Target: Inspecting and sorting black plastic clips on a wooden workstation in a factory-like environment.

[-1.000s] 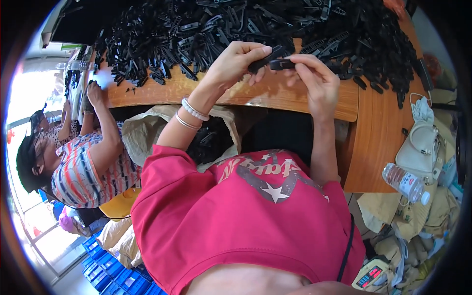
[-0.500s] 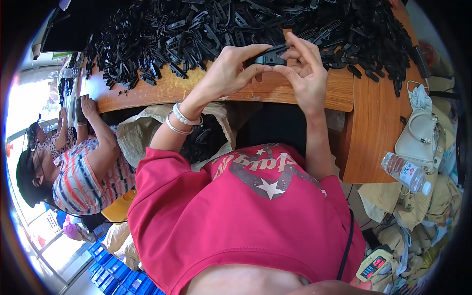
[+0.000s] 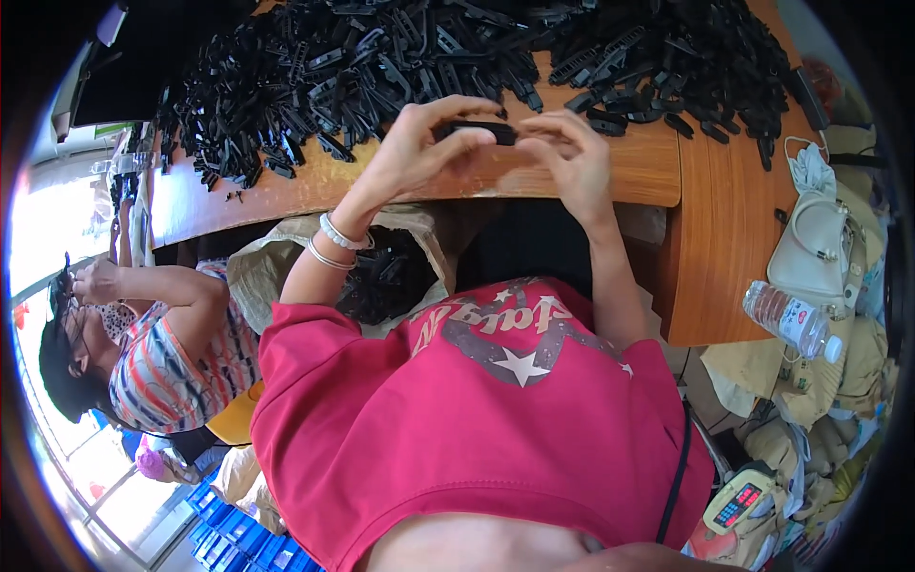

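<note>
Over the near edge of the table, my left hand point(image 3: 416, 150) grips a slim black plastic part point(image 3: 496, 132) between thumb and fingers. Just right of the part's end is my right hand point(image 3: 572, 157), its thumb and fingers drawn together in a pinch. The right fingertips are slightly blurred; whether they touch the part or hold something small, I cannot tell. Beyond both hands, a wide heap of similar black plastic parts point(image 3: 372, 71) covers much of the wooden table point(image 3: 610, 176).
An open sack point(image 3: 272, 257) with black parts inside stands below the table edge, left of my lap. At right are a white handbag point(image 3: 810, 253), a water bottle point(image 3: 786, 317) and a keypad device point(image 3: 737, 505). Another person point(image 3: 176, 357) sits at left, near blue bins point(image 3: 238, 534).
My left hand has shifted a little left with the black part, turning it edge-on. My right hand has come off the part's far side, its fingers curling in. The person at left has raised a hand headward.
</note>
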Tool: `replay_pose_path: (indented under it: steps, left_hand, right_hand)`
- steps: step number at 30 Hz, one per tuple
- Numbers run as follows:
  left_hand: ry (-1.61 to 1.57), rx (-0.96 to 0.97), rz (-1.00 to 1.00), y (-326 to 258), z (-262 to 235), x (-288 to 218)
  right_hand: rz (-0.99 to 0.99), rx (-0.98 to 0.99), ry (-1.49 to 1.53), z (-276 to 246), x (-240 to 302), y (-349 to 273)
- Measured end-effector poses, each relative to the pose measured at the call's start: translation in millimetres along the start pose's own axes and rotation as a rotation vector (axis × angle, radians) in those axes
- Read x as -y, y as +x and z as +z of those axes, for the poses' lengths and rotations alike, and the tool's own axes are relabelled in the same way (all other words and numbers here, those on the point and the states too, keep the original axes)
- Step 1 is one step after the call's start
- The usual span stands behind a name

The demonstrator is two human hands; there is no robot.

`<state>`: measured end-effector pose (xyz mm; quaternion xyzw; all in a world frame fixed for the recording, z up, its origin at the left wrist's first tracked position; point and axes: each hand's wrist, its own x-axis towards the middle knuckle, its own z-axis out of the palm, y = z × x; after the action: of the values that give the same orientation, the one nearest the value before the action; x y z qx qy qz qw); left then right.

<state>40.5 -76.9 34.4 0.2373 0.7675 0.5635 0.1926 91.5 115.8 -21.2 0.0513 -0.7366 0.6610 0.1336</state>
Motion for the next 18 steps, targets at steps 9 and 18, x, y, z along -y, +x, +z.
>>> replay_pose_path:
  steps: [9,18]
  left_hand:
    - [-0.415,-0.585,-0.039,59.2,-135.4,46.6]
    - [1.259,-0.513,0.213,97.1,-151.4,68.1]
  right_hand:
    - [0.007,-0.112,-0.977,-49.8,-34.0,-9.0]
    - [0.041,0.034,-1.047,-56.1,-10.7,-0.2]
